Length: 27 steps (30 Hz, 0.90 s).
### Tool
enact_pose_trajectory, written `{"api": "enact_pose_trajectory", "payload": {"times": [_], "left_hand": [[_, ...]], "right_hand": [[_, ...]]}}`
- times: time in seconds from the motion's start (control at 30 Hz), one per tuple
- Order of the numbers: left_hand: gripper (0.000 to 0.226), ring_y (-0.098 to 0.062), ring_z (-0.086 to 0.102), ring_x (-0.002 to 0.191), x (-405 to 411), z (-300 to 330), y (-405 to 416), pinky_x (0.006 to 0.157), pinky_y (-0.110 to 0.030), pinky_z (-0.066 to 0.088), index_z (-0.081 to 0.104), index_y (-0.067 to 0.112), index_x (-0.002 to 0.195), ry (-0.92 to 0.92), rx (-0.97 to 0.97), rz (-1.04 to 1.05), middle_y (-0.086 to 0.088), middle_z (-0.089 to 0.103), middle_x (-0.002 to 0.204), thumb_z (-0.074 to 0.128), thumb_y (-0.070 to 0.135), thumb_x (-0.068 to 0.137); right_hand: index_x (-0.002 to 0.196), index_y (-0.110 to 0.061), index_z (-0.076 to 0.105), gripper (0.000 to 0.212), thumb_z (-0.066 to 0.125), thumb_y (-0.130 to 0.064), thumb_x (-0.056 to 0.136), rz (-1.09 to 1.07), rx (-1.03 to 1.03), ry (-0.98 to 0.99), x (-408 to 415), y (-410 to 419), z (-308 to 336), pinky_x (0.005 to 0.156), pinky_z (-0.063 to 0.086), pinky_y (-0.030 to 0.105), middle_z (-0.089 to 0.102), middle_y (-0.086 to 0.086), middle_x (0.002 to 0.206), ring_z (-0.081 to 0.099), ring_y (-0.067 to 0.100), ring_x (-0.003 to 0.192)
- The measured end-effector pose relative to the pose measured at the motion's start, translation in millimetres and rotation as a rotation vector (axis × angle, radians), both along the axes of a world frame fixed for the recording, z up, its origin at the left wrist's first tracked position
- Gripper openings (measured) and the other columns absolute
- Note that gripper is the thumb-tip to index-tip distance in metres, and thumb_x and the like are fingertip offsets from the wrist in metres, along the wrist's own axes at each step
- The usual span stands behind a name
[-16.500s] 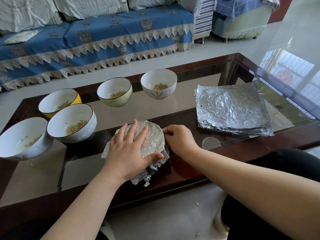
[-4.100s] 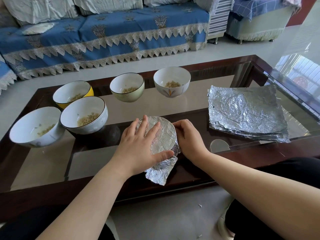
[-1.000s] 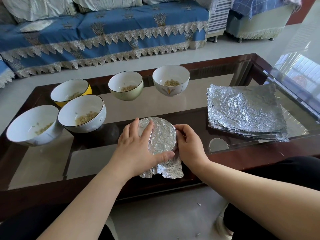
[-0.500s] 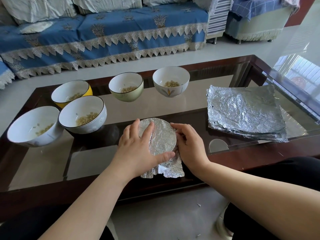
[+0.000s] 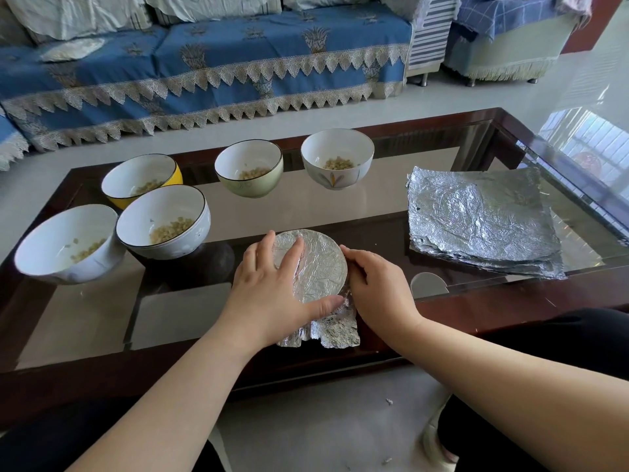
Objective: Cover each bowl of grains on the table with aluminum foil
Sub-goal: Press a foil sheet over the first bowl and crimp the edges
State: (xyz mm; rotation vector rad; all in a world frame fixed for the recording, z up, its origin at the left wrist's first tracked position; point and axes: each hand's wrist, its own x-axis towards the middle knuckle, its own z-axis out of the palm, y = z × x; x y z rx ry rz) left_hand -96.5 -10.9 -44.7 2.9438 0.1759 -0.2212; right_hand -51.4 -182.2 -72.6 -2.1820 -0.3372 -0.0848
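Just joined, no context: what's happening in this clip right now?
A person is wrapping foil over a bowl at the near edge of the glass table. The left hand lies flat on the foil top; the right hand presses foil against the bowl's side. Loose foil sticks out at the front. Five bowls of grain sit uncovered, the nearest being the white bowl. A stack of foil sheets waits at right.

Foil-covered bowl (image 5: 315,267) near table's front edge; five uncovered bowls (image 5: 163,221) behind; foil stack (image 5: 483,223) right.
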Motion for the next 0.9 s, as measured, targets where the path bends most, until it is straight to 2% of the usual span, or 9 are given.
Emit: {"api": "enact_pose_trajectory", "payload": {"times": [0.1,0.2,0.33,0.37,0.43,0.5,0.63,0.77,0.9], "left_hand": [[0.124,-0.027,-0.009,0.148,0.3,1.0,-0.9,0.12,-0.045,0.006,-0.002,0.038,0.155,-0.007,0.002,-0.003,-0.004,-0.012,0.163,0.016,0.102,0.05],[0.13,-0.028,-0.008,0.148,-0.2,0.0,-0.6,0.121,-0.047,0.009,-0.001,0.037,0.156,-0.017,0.011,-0.008,-0.006,-0.011,0.163,0.006,0.104,0.044],[0.13,-0.028,-0.007,0.148,0.5,-1.4,0.9,0.122,-0.047,0.009,0.0,0.037,0.156,-0.03,0.005,-0.013,-0.005,-0.01,0.163,0.004,0.103,0.044],[0.132,-0.028,-0.006,0.148,0.3,-1.5,1.2,0.122,-0.047,0.01,0.001,0.037,0.156,-0.033,0.004,-0.015,-0.006,-0.009,0.163,0.002,0.105,0.042],[0.134,-0.028,-0.006,0.148,0.3,-1.8,1.5,0.121,-0.046,0.009,0.002,0.037,0.156,-0.034,-0.001,-0.011,-0.006,-0.008,0.163,0.006,0.106,0.041],[0.127,-0.027,-0.006,0.148,0.8,-2.0,1.3,0.121,-0.046,0.009,0.002,0.038,0.156,-0.036,-0.005,-0.004,-0.005,-0.008,0.163,0.014,0.102,0.047],[0.123,-0.027,-0.007,0.148,1.8,-2.4,1.5,0.121,-0.047,0.009,0.002,0.038,0.156,-0.034,-0.004,-0.008,-0.005,-0.009,0.163,0.016,0.1,0.051],[0.126,-0.026,-0.007,0.148,1.6,-2.6,1.9,0.12,-0.047,0.009,0.002,0.038,0.156,-0.024,-0.002,-0.006,-0.004,-0.009,0.163,0.015,0.103,0.048],[0.126,-0.026,-0.008,0.148,2.7,-2.3,1.6,0.121,-0.047,0.009,0.002,0.039,0.156,-0.021,-0.002,-0.007,-0.004,-0.009,0.163,0.015,0.104,0.048]], "right_hand": [[0.122,-0.023,0.068,0.04,0.046,-0.007,0.093,-0.012,0.062,0.119,-1.5,-2.0,8.5,0.077,0.046,0.019,0.071,-0.007,0.116,0.062,0.004,0.086],[0.113,-0.026,0.072,0.04,0.044,-0.008,0.091,-0.036,0.17,0.233,-2.0,-2.5,11.2,0.058,0.044,0.022,0.076,-0.004,0.096,0.055,0.005,0.058],[0.1,-0.025,0.076,0.034,0.047,-0.009,0.091,-0.045,0.374,0.39,0.6,-0.1,8.6,0.08,0.057,0.028,0.075,-0.008,0.095,0.069,0.009,0.083],[0.096,-0.023,0.077,0.031,0.049,-0.008,0.091,-0.046,0.447,0.443,1.6,0.6,7.9,0.078,0.059,0.034,0.076,-0.006,0.091,0.071,0.013,0.084],[0.092,-0.018,0.076,0.024,0.055,-0.007,0.092,-0.05,0.577,0.545,3.7,1.4,6.6,0.063,0.058,0.03,0.076,-0.001,0.083,0.071,0.012,0.072],[0.088,-0.014,0.075,0.016,0.061,-0.007,0.092,-0.056,0.658,0.592,8.3,2.0,3.8,0.064,0.055,0.028,0.075,0.005,0.083,0.069,0.015,0.072],[0.089,-0.011,0.073,0.009,0.066,-0.008,0.091,-0.07,0.647,0.6,21.9,2.5,-5.9,0.069,0.055,0.031,0.075,0.009,0.085,0.068,0.018,0.075],[0.111,-0.005,0.069,0.021,0.063,-0.002,0.091,-0.041,0.62,0.576,26.8,5.6,-9.7,0.089,0.056,0.034,0.074,0.013,0.103,0.069,0.02,0.09],[0.103,-0.016,0.075,0.026,0.055,-0.001,0.096,0.01,0.561,0.536,21.5,3.7,-6.5,0.08,0.057,0.025,0.076,0.0,0.095,0.072,0.012,0.087]]}}
